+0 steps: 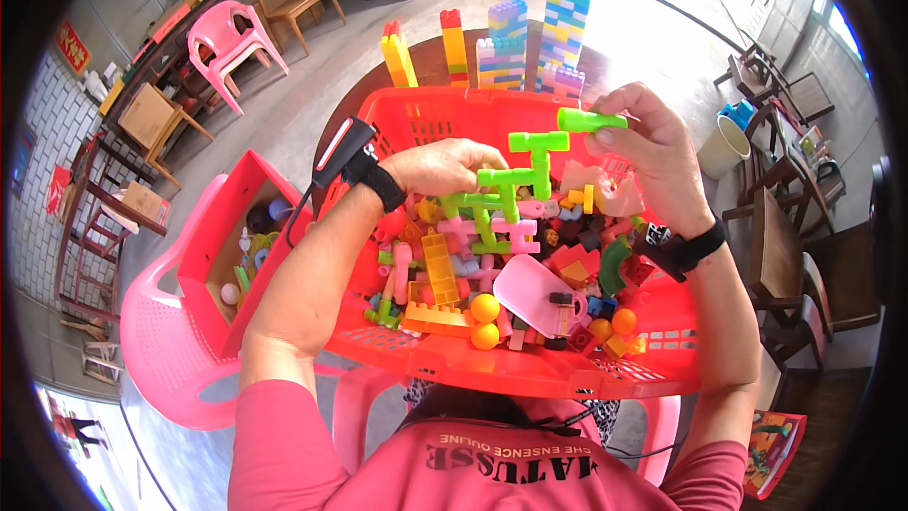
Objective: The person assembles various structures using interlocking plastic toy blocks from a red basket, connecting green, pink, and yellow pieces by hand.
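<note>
My left hand (445, 166) grips a chain of joined green pipe pieces (515, 175) above a red plastic basket (530, 369). My right hand (653, 156) pinches a single short green pipe piece (591, 119) just right of the chain's top T-piece, apart from it. The basket holds several loose toy pieces: pink and green pipes, yellow bricks, orange balls (484, 308), a pink flat piece (534, 291). Both wrists wear black bands.
Stacked brick towers (563, 24) in yellow, red and pastel colours stand on the dark round table behind the basket. A red box (236, 227) of small toys sits on a pink chair (165, 341) at my left. Wooden chairs stand right; a pink chair (227, 38) far left.
</note>
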`<state>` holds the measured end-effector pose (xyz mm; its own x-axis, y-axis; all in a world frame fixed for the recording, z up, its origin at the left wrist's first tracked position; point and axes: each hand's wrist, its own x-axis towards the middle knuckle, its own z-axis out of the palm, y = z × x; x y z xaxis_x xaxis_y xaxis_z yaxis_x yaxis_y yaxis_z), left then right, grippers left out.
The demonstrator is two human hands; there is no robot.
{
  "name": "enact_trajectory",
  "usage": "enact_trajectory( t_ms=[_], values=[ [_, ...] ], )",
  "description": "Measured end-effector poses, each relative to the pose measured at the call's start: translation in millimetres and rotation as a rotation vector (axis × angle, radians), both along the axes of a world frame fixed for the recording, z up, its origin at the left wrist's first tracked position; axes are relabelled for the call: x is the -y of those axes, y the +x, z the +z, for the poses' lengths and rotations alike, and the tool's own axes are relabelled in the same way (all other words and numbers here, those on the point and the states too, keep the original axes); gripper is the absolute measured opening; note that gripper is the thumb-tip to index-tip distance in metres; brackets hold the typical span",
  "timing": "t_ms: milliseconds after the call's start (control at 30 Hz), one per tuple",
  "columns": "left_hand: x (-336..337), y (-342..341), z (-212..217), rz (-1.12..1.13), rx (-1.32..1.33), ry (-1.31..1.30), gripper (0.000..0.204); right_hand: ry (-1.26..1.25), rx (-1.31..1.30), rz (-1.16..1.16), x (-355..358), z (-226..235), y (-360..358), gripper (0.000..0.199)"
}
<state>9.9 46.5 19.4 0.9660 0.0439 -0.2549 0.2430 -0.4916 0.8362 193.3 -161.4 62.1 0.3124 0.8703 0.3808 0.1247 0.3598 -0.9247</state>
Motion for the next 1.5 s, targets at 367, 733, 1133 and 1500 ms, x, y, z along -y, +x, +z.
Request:
enact_trajectory(
  t_ms=[367,733,1133,1500],
  values=[
    [24,-2,8,0.128,0.099,0.131,0.051,0.018,-0.043,0.044,-4,-5,9,0.022],
    [33,2,8,0.222,0.400,0.513,0.027,-0.004,-0.075,0.113,-4,-5,8,0.029],
    [56,-11,26,0.408,0.555,-0.356,0.017,-0.001,-0.300,0.122,-3,2,3,0.027],
    [71,-11,25,0.475,0.530,-0.428,0.020,-0.114,-0.309,0.311,1,3,-9,0.028]
  ],
)
